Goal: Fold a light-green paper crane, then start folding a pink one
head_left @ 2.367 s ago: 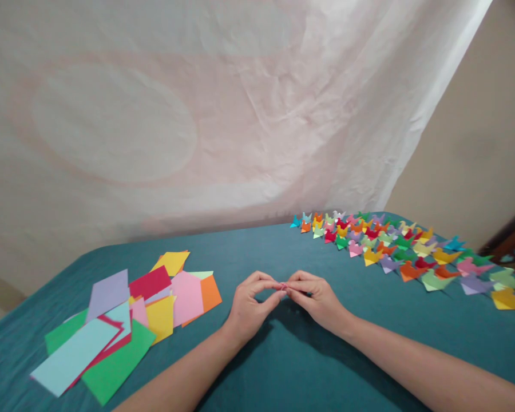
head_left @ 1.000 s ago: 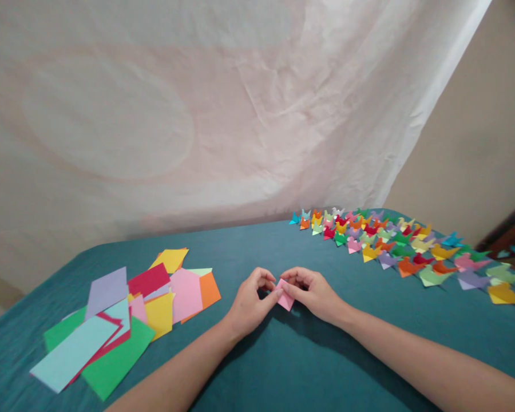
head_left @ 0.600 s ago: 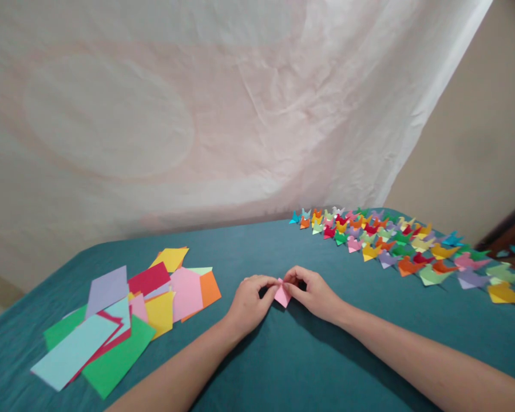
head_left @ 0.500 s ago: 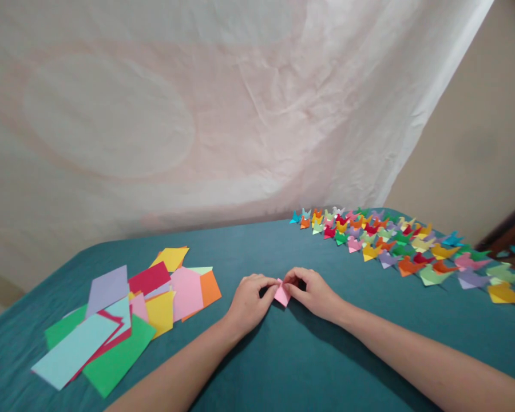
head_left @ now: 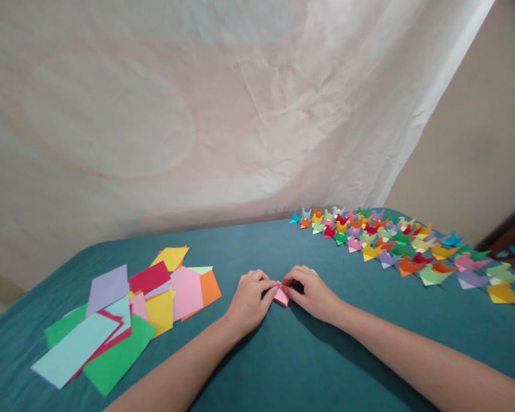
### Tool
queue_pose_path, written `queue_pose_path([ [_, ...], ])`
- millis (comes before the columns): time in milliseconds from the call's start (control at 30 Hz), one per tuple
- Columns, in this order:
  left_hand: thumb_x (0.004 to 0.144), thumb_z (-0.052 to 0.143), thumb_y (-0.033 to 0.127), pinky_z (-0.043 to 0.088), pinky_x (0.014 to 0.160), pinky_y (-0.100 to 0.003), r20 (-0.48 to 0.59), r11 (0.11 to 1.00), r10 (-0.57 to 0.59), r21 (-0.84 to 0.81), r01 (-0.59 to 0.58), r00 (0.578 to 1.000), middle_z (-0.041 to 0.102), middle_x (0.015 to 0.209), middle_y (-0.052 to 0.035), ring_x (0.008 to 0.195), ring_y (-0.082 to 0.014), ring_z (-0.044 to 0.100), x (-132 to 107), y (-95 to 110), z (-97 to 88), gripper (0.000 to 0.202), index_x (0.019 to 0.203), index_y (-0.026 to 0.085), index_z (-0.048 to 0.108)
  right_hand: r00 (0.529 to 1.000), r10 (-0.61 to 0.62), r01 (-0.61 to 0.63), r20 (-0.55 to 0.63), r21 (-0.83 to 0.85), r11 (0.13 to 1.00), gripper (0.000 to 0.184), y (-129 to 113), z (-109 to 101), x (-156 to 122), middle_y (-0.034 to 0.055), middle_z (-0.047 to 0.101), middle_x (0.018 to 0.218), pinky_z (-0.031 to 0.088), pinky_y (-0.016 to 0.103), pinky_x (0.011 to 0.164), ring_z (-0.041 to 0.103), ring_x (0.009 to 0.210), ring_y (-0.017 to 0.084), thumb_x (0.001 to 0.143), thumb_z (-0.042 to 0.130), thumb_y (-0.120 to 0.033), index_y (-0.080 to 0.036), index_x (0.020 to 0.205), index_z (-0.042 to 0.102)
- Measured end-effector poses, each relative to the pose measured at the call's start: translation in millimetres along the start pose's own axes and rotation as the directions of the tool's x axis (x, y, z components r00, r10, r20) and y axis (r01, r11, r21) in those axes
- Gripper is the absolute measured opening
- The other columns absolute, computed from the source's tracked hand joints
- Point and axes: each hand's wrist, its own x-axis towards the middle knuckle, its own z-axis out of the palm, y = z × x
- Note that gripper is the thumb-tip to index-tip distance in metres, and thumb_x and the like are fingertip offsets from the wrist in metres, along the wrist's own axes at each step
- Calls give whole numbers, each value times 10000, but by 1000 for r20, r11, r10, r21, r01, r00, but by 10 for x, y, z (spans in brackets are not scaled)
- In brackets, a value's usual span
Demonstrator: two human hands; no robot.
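A small folded piece of pink paper is held just above or on the teal cloth in the middle of the table. My left hand pinches its left edge between thumb and forefinger. On the other side, my right hand grips the upper right part with thumb and fingertips. The fingers cover the paper's upper edges, so its full folded shape is hidden.
Loose coloured paper sheets lie overlapping at the left. Rows of small folded paper birds stand at the back right. The teal tablecloth runs back to a hanging pale sheet.
The pink paper's visible part has become shorter and changed from a pointed diamond to a blunter shape. Both hands have shifted only slightly and keep their pinch.
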Motion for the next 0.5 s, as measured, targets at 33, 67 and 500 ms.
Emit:
queue_pose_path([
  [33, 907, 462, 305, 367, 755, -313, -1, 1000, 9, 5, -9, 1000, 592, 872, -40, 856, -188, 514, -2, -7, -1, 245, 989, 259, 688, 1000, -3, 3, -1, -1, 1000, 45, 3, 2, 0, 8, 615, 786, 357, 305, 726, 529, 781, 164, 811, 592, -182, -199, 780, 619],
  [67, 907, 463, 308, 371, 759, -315, -1, 1000, 18, 10, -18, 1000, 589, 881, -43, 864, -190, 511, -4, -12, -2, 245, 997, 260, 687, 1000, -5, 5, -1, -1, 1000, 45, 7, 5, -1, 8, 615, 787, 357, 305, 725, 529, 782, 164, 812, 591, -183, -199, 779, 618],
  [500, 898, 482, 269, 351, 971, -442, 17, 991, 98, 92, -99, 995, 544, 1166, -68, 1146, -247, 417, -3, -80, -1, 272, 1121, 294, 635, 999, -34, 34, 11, -14, 999, 94, 53, 16, -8, 10, 610, 810, 361, 305, 744, 523, 799, 164, 810, 588, -125, -205, 802, 636],
])
